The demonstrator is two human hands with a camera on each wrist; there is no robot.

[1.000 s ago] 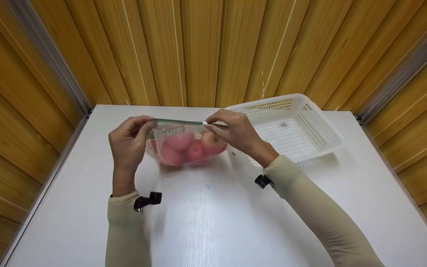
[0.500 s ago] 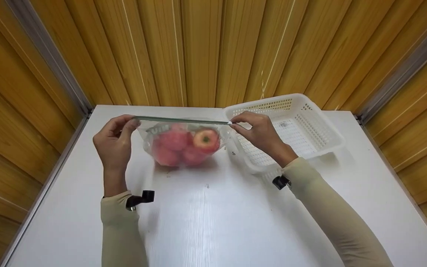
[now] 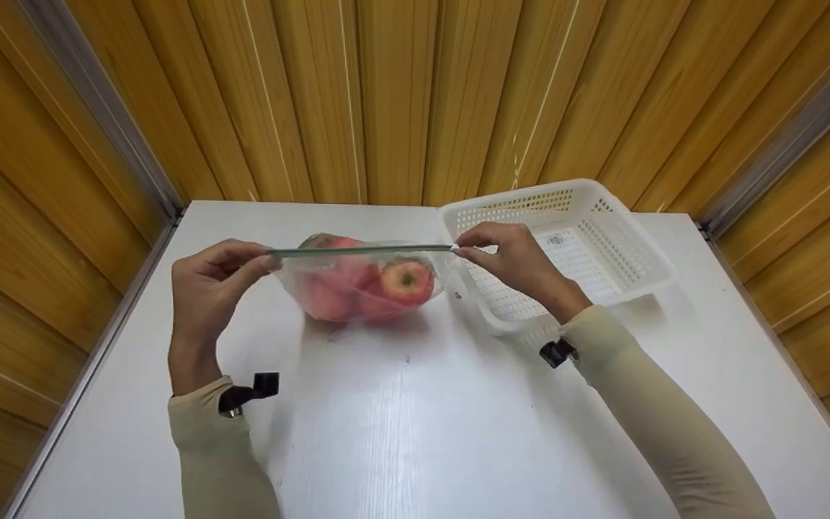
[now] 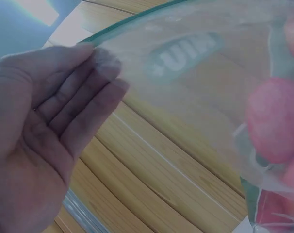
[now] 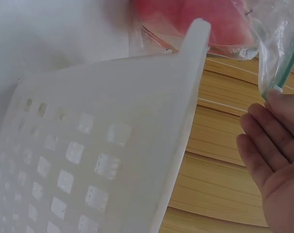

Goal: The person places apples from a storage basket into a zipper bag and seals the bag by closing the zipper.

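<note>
A clear zipper bag (image 3: 300,288) with a green zip strip (image 3: 364,250) along its top edge holds several red apples (image 3: 408,281). My left hand (image 3: 206,288) pinches the strip's left end between thumb and fingers. At the strip's right end, my right hand (image 3: 519,259) pinches the small white slider (image 3: 454,248). The strip is stretched nearly straight between both hands. In the left wrist view, the bag's printed label (image 4: 186,56) shows beside my fingertips. The right wrist view has the slider (image 5: 277,89) right at my thumb tip.
A white plastic basket (image 3: 638,245) with perforated walls stands right of the bag, partly behind my right hand. Both stand near the back of the white table (image 3: 400,418). Wood-patterned panels (image 3: 393,101) rise behind the table and along both sides.
My right hand has drawn the slider rightward along the strip to its right end. My left hand has shifted left with the other end, and the bag's top edge now sits slightly lower.
</note>
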